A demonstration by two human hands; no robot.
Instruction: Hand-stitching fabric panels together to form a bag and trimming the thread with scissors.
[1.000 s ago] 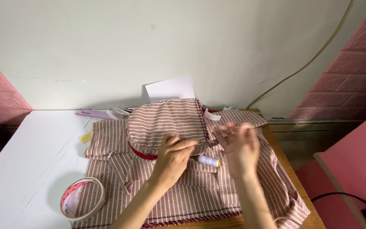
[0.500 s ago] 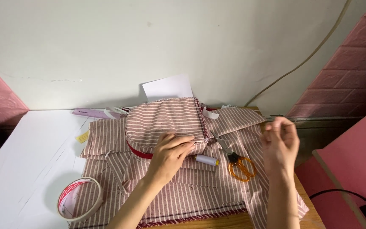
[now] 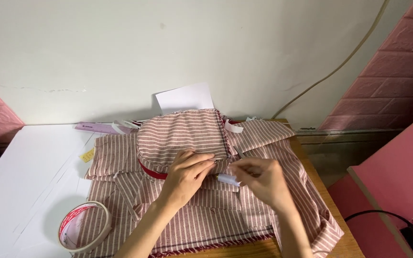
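A pile of red-and-white striped fabric (image 3: 206, 220) lies on the wooden table. On top sits a rounded striped piece (image 3: 182, 136) with a red band (image 3: 151, 173) along its lower edge. My left hand (image 3: 187, 174) presses down on that piece's lower right edge, fingers curled over the cloth. My right hand (image 3: 264, 181) is just right of it, its fingertips pinched together at the seam on something too small to make out. A small white thread spool (image 3: 228, 179) lies between the two hands.
A roll of tape (image 3: 84, 226) rests on the white board (image 3: 29, 177) at the left. A white paper sheet (image 3: 186, 98) and a lilac ruler (image 3: 96, 127) lie by the wall. A cable (image 3: 340, 67) hangs at the right, with a pink panel (image 3: 397, 167) beside the table.
My right hand swung out to the right, uncovering orange-handled scissors, then came back to the seam beside my left hand and covers them again. My left hand stayed on the fabric.
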